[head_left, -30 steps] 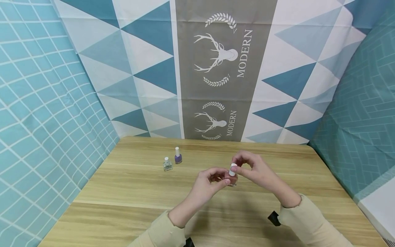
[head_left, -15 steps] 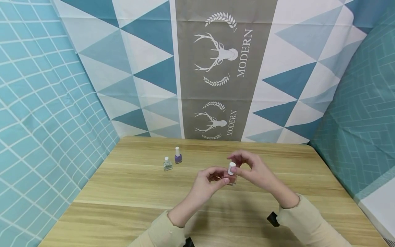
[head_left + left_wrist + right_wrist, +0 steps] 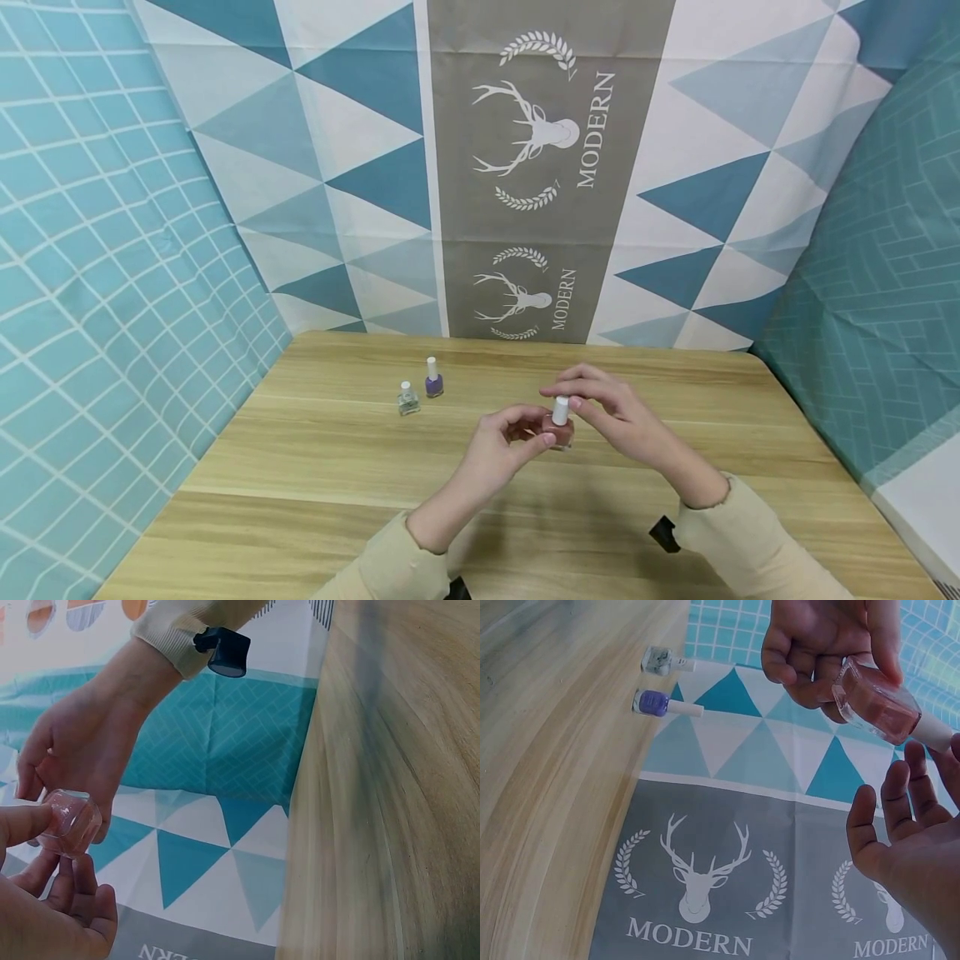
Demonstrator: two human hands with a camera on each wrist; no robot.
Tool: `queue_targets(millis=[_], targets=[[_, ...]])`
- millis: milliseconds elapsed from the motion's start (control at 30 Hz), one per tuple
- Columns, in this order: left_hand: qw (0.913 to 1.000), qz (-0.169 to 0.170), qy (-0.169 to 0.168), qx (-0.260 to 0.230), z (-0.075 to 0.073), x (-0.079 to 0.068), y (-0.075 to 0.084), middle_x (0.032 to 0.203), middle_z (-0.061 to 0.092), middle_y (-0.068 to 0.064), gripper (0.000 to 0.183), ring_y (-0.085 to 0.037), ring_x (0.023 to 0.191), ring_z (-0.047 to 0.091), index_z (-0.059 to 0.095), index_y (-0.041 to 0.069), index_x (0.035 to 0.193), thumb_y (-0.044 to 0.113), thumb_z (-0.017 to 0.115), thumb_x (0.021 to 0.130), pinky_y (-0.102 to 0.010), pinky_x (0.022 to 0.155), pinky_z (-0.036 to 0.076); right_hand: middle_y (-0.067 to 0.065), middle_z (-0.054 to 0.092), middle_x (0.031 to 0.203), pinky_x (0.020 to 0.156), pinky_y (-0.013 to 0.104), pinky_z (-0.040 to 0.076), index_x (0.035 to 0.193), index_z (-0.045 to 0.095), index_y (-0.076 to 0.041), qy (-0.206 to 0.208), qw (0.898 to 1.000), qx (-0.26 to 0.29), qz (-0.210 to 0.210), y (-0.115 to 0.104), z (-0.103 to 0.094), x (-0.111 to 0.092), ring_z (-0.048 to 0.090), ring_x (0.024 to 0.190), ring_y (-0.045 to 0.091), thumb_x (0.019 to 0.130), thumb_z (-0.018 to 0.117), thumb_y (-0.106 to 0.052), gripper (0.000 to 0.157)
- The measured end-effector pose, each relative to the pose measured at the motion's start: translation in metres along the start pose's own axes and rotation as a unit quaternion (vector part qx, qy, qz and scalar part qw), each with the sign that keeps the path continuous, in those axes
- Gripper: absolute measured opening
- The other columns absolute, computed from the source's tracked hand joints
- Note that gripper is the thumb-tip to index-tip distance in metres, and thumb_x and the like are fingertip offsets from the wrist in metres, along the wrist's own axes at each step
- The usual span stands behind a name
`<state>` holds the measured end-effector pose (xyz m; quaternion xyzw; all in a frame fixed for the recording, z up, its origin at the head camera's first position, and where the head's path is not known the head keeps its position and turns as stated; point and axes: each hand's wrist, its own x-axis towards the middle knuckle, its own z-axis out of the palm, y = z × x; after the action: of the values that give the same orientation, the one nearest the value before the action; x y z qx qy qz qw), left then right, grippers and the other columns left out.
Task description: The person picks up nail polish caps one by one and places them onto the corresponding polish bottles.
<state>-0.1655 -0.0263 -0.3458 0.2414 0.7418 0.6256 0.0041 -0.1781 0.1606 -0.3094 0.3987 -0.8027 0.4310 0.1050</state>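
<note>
A bottle of pinkish nail polish (image 3: 562, 431) with a white cap (image 3: 560, 410) is held above the wooden table, its cap up. My left hand (image 3: 498, 454) grips the glass body from the left, thumb in front. At the cap is my right hand (image 3: 618, 421), the thumb tip at its right side and the index finger stretched behind it. The right wrist view shows the remaining right-hand fingers (image 3: 896, 784) spread below the cap. In the left wrist view the clear glass base (image 3: 71, 821) shows between the left thumb and fingers.
Farther back to the left on the table (image 3: 337, 467) stand a purple nail polish bottle (image 3: 434, 385) and a clear one (image 3: 408, 402), both with white caps. A patterned cloth (image 3: 517, 208) hangs behind the table's back edge, with teal cloths at both sides.
My right thumb has slid from the cap's front to its right side, and the index finger has stretched out leftward behind it. The bottle has shifted slightly left in my left hand.
</note>
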Motion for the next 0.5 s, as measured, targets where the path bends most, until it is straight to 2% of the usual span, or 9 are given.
queue_targets(millis=[200, 500], targets=[[1.0000, -0.006, 0.001, 0.005, 0.0002, -0.0008, 0.0010, 0.095, 0.065, -0.008, 0.023, -0.020, 0.084, 0.057, 0.062, 0.006, 0.103, 0.011, 0.064, 0.081, -0.028, 0.075, 0.047, 0.004, 0.056, 0.105, 0.079, 0.028, 0.045, 0.105, 0.063, -0.007, -0.002, 1.000, 0.004, 0.018, -0.0010, -0.0009, -0.0005, 0.050, 0.099, 0.013, 0.087, 0.048, 0.004, 0.026], [1.0000, 0.005, 0.002, 0.003, -0.0002, 0.0001, -0.0009, 0.095, 0.065, -0.010, 0.025, -0.021, 0.087, 0.059, 0.062, 0.003, 0.104, 0.009, 0.065, 0.080, -0.028, 0.077, 0.048, 0.004, 0.057, 0.102, 0.074, 0.026, 0.046, 0.104, 0.063, -0.006, -0.003, 0.999, 0.037, 0.036, 0.0060, -0.0006, -0.0012, 0.051, 0.093, 0.011, 0.086, 0.053, 0.002, 0.022]])
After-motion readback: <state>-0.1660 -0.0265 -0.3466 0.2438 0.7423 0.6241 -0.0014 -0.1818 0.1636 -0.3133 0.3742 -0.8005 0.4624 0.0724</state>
